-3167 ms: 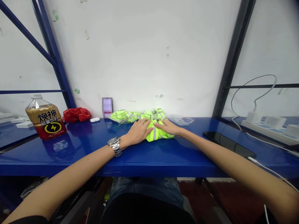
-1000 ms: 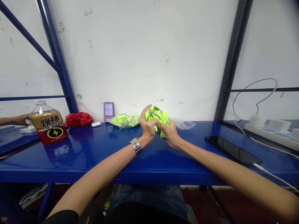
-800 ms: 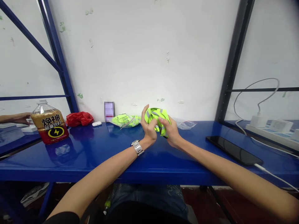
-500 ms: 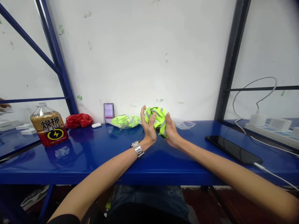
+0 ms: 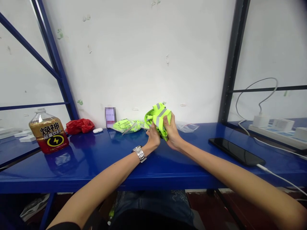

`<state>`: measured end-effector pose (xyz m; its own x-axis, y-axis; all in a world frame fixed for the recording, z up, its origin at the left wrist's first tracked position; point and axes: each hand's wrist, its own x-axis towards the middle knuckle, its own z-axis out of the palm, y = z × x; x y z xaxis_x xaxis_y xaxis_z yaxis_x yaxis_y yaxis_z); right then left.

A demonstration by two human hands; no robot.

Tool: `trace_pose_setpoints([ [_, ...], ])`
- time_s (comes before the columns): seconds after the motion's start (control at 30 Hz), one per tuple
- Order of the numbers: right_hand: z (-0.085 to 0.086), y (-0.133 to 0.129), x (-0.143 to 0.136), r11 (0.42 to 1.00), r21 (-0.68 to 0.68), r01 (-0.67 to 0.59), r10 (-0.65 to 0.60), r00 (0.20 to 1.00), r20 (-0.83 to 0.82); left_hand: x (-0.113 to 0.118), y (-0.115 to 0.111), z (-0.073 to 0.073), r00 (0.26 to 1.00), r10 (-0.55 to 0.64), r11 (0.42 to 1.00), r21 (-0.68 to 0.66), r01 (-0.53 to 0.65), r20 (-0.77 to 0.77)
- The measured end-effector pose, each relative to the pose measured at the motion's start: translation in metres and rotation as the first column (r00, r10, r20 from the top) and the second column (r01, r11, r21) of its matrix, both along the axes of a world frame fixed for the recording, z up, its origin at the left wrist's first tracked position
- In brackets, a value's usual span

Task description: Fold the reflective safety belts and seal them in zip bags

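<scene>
A bundle of neon-yellow reflective straps (image 5: pixel 161 115) with grey bands, folded together, is held just above the blue table. My right hand (image 5: pixel 173 131) wraps round its right side, thumb on the near face. At its lower left, my left hand (image 5: pixel 153 135) presses against the bundle, with the fingers partly hidden behind it. Behind and left of my hands lies a clear plastic bag (image 5: pixel 128 126) filled with similar yellow straps. To the right of the bundle, a flat transparent zip bag (image 5: pixel 188 127) rests by the wall.
On the blue table (image 5: pixel 107 159) stand a large drink bottle (image 5: pixel 50 132), a red plastic bag (image 5: pixel 80 126), a white earbud case (image 5: pixel 98 130) and a phone (image 5: pixel 110 117) propped at the wall. A black phone (image 5: pixel 236 151) charges at right, near a power strip (image 5: pixel 275 135).
The strap bundle has turned and risen slightly between my hands. My left fingers have slid from its upper left side down to below it, and my right hand has closed further round it.
</scene>
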<state>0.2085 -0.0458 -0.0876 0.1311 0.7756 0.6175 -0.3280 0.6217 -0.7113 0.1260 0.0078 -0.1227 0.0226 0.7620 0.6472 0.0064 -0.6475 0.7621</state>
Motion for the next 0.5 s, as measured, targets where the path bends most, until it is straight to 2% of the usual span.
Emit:
trace_pose_setpoints([
  [0.2, 0.0, 0.001, 0.009, 0.999, -0.037, -0.037, 0.037, 0.999, 0.014, -0.001, -0.007, 0.001, 0.964, 0.121, 0.991, -0.031, -0.132, -0.238],
  [0.37, -0.002, 0.009, 0.015, 0.998, -0.059, -0.038, 0.031, 0.994, -0.103, -0.005, 0.003, -0.007, 0.897, 0.208, 0.975, 0.006, -0.224, -0.391],
  [0.43, -0.004, 0.014, 0.017, 0.997, -0.079, -0.024, 0.013, 0.991, -0.131, -0.009, 0.01, -0.013, 0.882, 0.209, 0.972, -0.007, -0.234, -0.423],
  [0.5, -0.005, 0.02, 0.02, 0.997, -0.079, 0.009, -0.018, 0.993, -0.119, -0.011, 0.016, -0.017, 0.899, 0.17, 0.979, -0.037, -0.201, -0.404],
])
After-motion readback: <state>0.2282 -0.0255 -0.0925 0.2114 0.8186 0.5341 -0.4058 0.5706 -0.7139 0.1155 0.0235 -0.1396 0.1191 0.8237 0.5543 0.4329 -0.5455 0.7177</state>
